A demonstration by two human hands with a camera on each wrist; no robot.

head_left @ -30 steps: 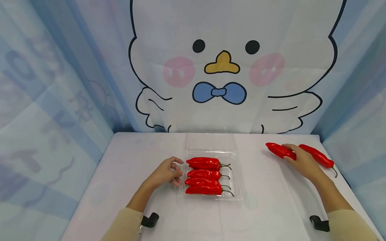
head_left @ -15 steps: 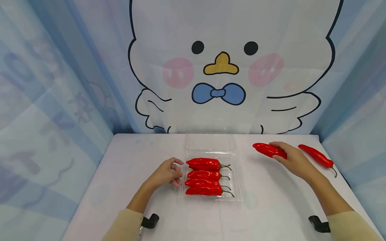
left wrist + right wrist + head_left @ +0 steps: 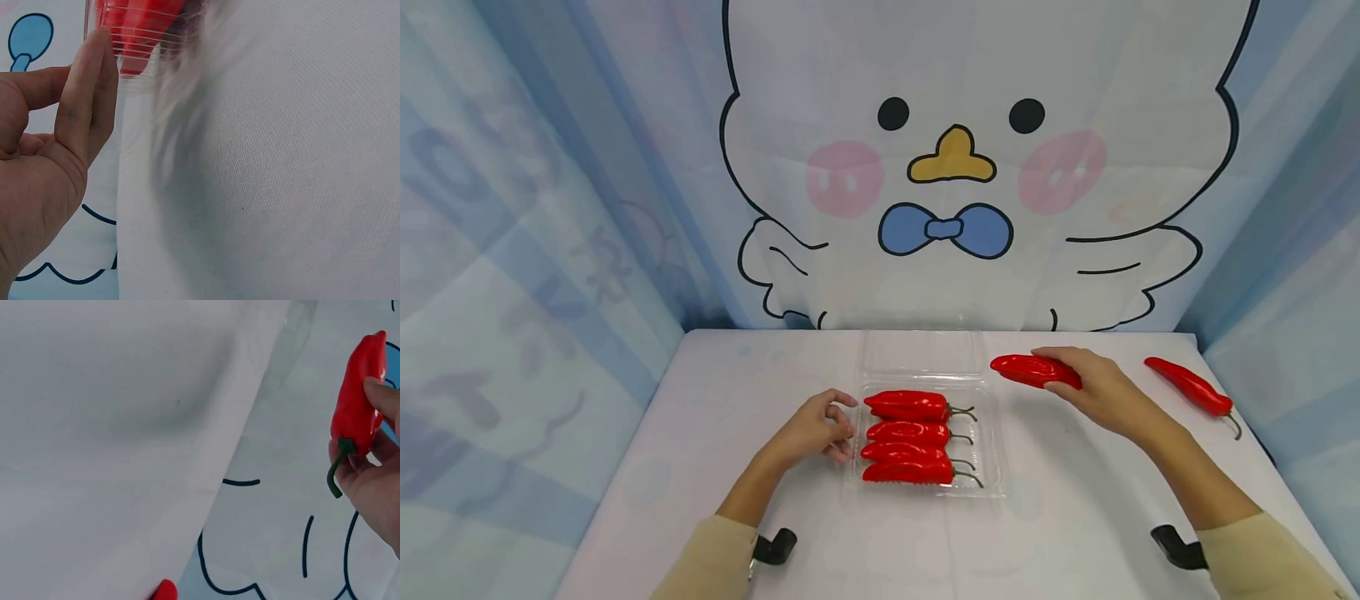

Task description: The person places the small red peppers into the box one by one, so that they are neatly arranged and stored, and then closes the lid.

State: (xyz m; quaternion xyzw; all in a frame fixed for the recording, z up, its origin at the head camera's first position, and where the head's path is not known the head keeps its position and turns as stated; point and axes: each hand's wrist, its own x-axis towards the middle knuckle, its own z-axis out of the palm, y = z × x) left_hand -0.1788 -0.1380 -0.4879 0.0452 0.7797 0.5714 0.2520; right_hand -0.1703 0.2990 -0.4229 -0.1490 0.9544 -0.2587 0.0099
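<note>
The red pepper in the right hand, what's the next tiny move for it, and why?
Probably move the held pepper left over the clear box, then lower it. The right hand holds it near the box's far right corner, the lid is open, and similar peppers already lie inside.

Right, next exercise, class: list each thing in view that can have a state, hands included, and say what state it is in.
Container: open, part filled
Lid: folded back, on the far side
Packed peppers: lying side by side inside
Held pepper: gripped in the right hand
Loose pepper: lying on the table
Left hand: fingertips at the container's left edge
</note>
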